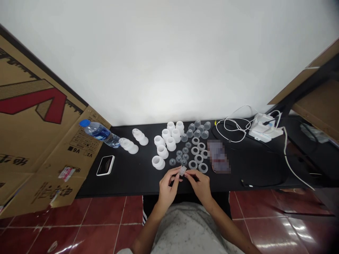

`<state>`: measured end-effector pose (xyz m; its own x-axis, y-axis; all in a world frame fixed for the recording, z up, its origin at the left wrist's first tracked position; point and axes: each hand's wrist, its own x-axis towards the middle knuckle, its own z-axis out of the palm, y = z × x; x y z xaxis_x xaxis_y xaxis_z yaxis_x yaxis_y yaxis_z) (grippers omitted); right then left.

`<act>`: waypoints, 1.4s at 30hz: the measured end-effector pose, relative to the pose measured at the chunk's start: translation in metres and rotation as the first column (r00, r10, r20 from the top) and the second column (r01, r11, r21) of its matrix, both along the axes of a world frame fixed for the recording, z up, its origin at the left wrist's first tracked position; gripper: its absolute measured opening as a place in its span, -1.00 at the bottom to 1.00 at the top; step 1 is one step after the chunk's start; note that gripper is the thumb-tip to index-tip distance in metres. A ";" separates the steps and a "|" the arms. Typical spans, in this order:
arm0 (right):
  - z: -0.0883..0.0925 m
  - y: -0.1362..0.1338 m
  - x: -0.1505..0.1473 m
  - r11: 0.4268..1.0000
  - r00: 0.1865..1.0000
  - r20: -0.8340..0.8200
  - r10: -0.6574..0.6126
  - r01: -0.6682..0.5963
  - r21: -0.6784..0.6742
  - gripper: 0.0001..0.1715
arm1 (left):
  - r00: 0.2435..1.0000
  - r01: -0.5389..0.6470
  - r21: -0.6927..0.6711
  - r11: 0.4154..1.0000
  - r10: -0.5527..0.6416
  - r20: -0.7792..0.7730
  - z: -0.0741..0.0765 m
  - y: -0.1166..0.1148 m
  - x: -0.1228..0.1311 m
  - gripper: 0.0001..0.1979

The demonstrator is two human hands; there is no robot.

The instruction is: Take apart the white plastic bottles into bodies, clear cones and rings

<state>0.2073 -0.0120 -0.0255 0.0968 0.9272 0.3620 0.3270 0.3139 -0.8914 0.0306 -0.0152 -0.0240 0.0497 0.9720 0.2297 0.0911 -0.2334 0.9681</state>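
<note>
Both hands meet near the table's front edge around a small translucent piece [182, 170], whose exact kind I cannot make out. My left hand [169, 181] pinches it between thumb and fingers. From the other side, my right hand [199, 181] has its fingertips closed on the piece. Just beyond lie several small clear valve-like discs [179, 158]. Flat translucent rings [198, 158] are laid out to their right. Clear domed caps [197, 133] stand behind the rings. White open-necked plastic collars [162, 151] form a group to the left of the discs.
Two white stacked assemblies [129, 145] stand at left, near a blue-capped water bottle [99, 132] and a white boxy device [106, 165]. A blurred phone-like object [218, 157] lies right of the rings. Farther right are a white power strip [265, 127] and cables. Cardboard [34, 141] borders the left.
</note>
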 end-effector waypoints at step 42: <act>0.001 -0.009 -0.001 0.998 0.989 -0.138 -0.060 0.061 0.003 -0.57 | 0.980 0.022 -0.006 1.000 -0.023 -0.195 0.013 0.002 -0.004 -0.78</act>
